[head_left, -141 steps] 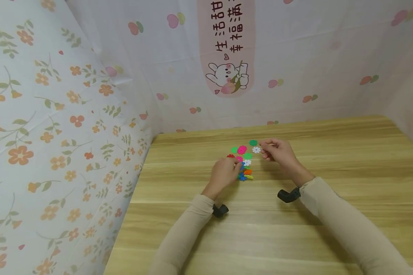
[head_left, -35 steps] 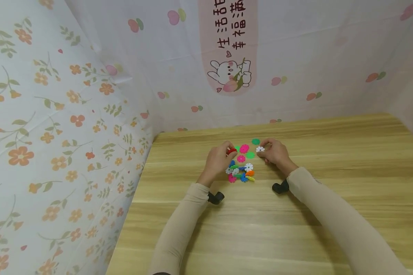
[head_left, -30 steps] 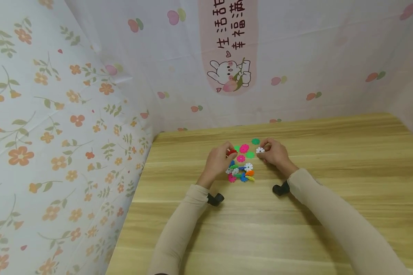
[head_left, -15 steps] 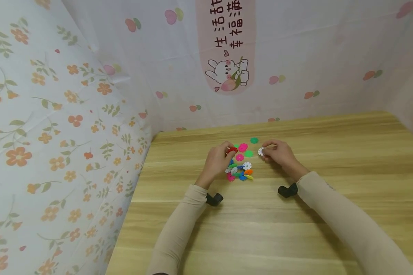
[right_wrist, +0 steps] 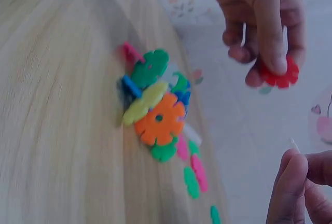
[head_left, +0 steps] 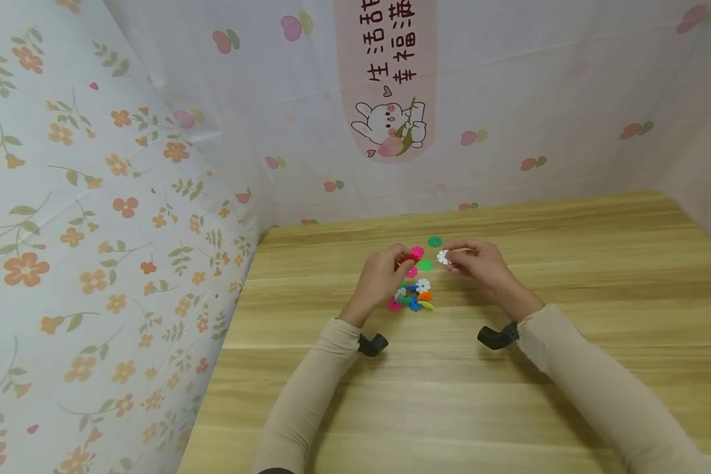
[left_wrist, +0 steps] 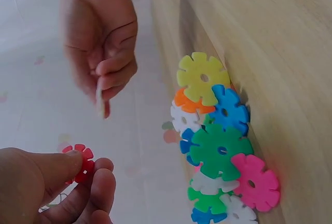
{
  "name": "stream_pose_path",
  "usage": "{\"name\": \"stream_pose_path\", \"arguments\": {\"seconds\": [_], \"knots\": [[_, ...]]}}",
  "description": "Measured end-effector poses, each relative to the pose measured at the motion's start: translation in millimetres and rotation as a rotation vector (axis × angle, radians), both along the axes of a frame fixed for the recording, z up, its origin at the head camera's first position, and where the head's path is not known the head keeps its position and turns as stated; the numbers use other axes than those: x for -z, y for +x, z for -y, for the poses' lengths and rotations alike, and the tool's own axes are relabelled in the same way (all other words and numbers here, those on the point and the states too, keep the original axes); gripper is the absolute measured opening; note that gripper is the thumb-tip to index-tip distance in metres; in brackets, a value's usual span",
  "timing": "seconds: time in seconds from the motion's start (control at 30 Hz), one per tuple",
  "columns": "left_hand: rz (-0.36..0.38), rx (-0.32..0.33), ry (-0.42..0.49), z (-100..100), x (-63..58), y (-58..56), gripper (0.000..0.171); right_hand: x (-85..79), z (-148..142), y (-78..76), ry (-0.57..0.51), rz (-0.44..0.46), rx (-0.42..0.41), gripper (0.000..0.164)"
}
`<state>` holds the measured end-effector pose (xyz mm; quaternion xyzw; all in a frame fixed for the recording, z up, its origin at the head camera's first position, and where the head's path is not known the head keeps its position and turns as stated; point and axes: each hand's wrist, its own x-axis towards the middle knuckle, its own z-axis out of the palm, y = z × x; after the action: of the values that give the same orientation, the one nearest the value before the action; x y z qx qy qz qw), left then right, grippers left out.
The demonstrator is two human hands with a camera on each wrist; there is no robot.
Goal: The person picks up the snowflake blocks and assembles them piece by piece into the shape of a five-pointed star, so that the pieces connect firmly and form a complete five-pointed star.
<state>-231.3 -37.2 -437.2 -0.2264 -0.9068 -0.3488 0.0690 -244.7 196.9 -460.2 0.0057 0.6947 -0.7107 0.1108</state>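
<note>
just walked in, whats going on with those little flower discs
A person's left hand pinches a red, flower-shaped plastic disc, and the right hand pinches a white, flower-shaped plastic disc; the two are apart. On the wood-grain table sits a cluster of multicoloured notched discs that look slotted together. Loose pink and green notched discs lie farther back.

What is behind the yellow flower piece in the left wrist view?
An orange piece peeks out past the lower-left edge of the yellow piece; its middle is covered from that view. Anything else hidden there can't be seen.
</note>
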Motion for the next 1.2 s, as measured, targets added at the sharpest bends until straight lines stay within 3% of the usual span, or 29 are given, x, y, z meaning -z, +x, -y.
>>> {"name": "stream_pose_path", "arguments": {"seconds": [0.33, 1.2], "knots": [[-0.058, 0.043, -0.008, -3.8, -4.8, 3.0, 0.012, -17.3, 16.3, 11.4, 0.014, -0.073, -0.050, 0.042], [-0.103, 0.040, -0.107, -12.6, -11.7, 5.7, 0.015, -20.4, 21.0, 14.0, -0.008, -0.077, -0.052, 0.033]]}}
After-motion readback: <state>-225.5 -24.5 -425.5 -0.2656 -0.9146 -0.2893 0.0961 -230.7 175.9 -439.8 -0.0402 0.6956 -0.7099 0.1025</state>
